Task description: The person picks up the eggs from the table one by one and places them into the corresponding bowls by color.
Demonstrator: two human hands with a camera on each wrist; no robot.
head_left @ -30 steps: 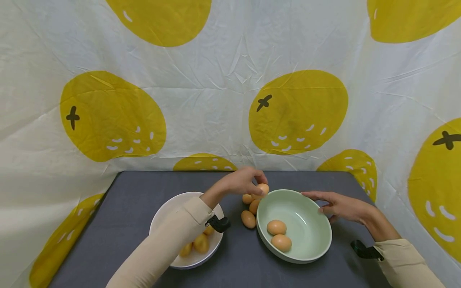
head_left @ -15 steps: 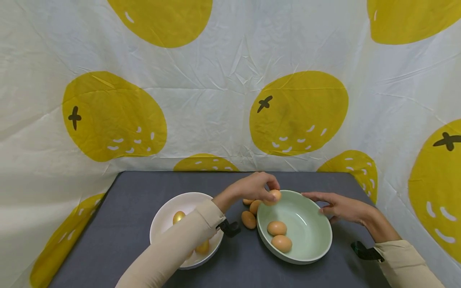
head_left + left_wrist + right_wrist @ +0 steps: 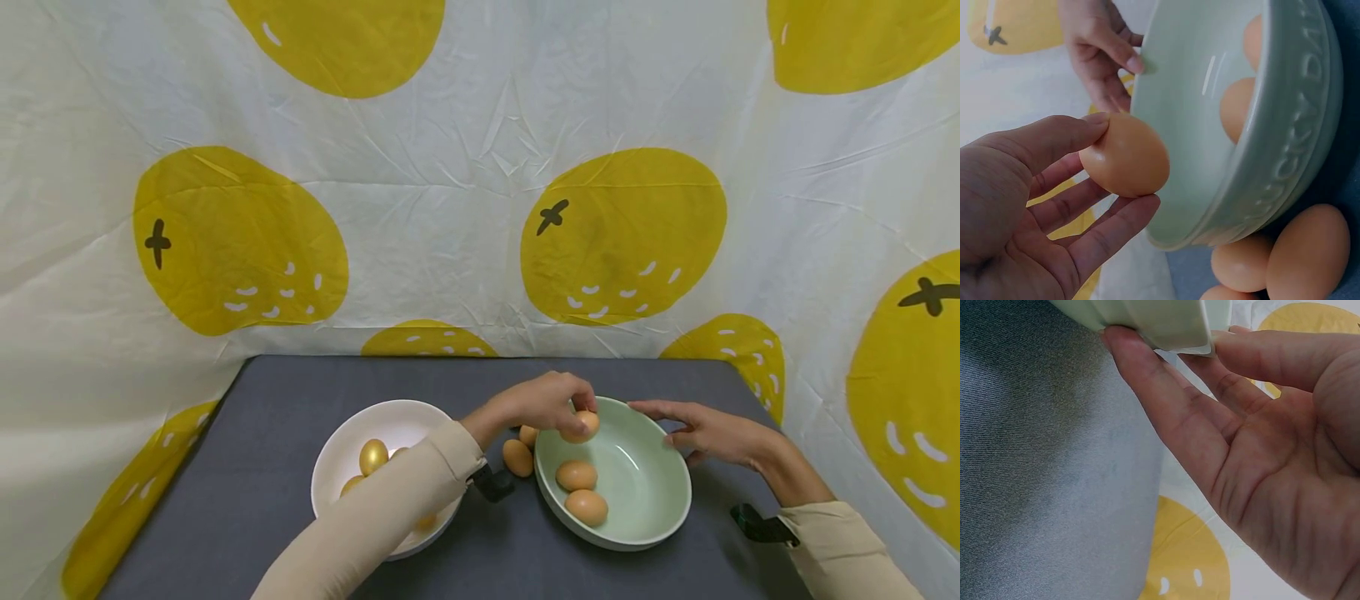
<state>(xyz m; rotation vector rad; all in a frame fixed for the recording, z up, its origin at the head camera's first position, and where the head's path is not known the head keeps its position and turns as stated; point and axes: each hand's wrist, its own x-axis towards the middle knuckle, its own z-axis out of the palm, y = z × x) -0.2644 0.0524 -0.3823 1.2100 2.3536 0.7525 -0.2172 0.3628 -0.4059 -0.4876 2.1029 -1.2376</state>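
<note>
My left hand (image 3: 546, 402) pinches a brown egg (image 3: 582, 427) between thumb and fingertips, above the far-left inside of a pale green bowl (image 3: 637, 475). In the left wrist view the egg (image 3: 1127, 156) is apart from the bowl wall (image 3: 1272, 156), which bears raised lettering. Two more brown eggs lie in the bowl, a farther egg (image 3: 576, 475) and a nearer egg (image 3: 587, 507). On the bowl's right side my right hand (image 3: 723, 433) grips the rim, its thumb (image 3: 1272, 357) on the inner side and fingers (image 3: 1147, 387) underneath outside.
Left of the green bowl, several brown eggs (image 3: 517, 457) rest on the dark grey table (image 3: 285, 392); my left hand partly hides them. A white bowl (image 3: 333, 437) with several golden eggs (image 3: 373, 457) stands farther left, partly under my left sleeve.
My left hand has carried the egg rightward and lower, from beside the green bowl's rim to over its inside. The right hand and the bowl have stayed put.
</note>
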